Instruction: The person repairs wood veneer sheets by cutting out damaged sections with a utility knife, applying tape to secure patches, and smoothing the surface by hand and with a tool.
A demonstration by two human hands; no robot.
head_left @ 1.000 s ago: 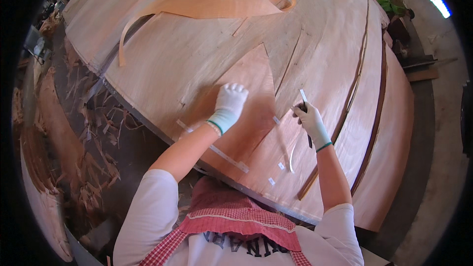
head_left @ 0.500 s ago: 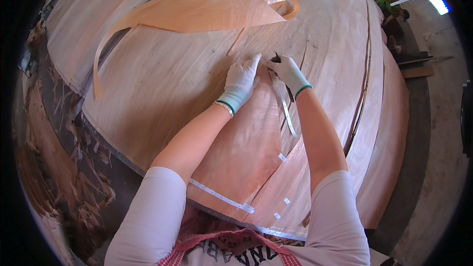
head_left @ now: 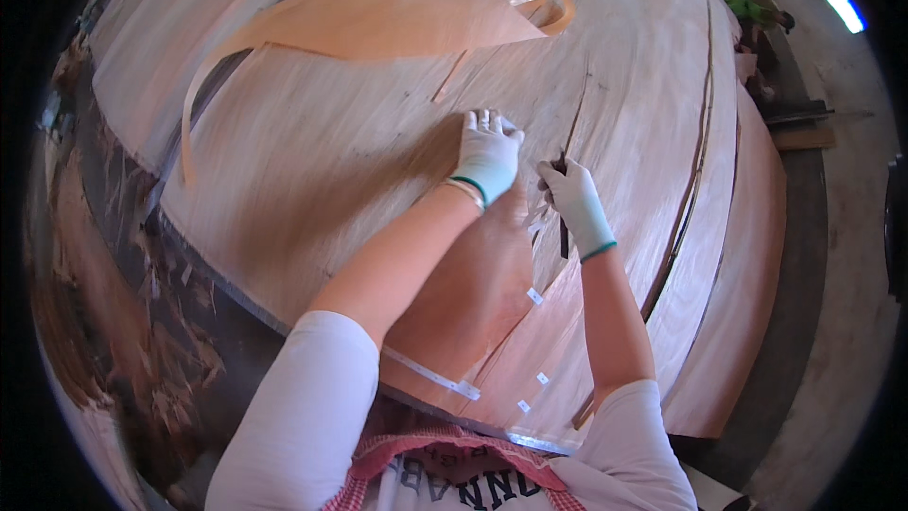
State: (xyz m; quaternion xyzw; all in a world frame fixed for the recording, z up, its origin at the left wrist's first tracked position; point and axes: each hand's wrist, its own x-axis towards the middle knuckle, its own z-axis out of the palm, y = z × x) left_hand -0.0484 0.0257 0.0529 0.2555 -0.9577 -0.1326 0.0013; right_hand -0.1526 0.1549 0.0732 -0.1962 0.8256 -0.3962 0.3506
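My left hand (head_left: 490, 153), in a white glove with a green cuff, lies fingers forward on the far end of a reddish veneer piece (head_left: 473, 274). Its fingers are outstretched, slightly bent. To its right, my right hand (head_left: 575, 199), gloved alike, is closed around a thin, dark, knife-like tool (head_left: 565, 240) that sticks out on both sides of the fist. A bit of white perforated tape (head_left: 537, 224) shows beside that hand, partly hidden. Another tape strip (head_left: 430, 375) runs along the veneer piece's near edge. Short tape pieces (head_left: 534, 296) sit at its right seam.
Large pale veneer sheets (head_left: 331, 151) with long dark cracks (head_left: 695, 170) spread under my hands. A loose, curled orange veneer strip (head_left: 397, 19) lies across the far side. Torn veneer scraps (head_left: 170, 360) litter the left. Concrete floor (head_left: 842, 227) runs along the right.
My left hand has shifted right and turned flat onto the veneer. My right hand has drawn nearer to me and right, away from the left. The long tape strip beside it no longer shows at full length.
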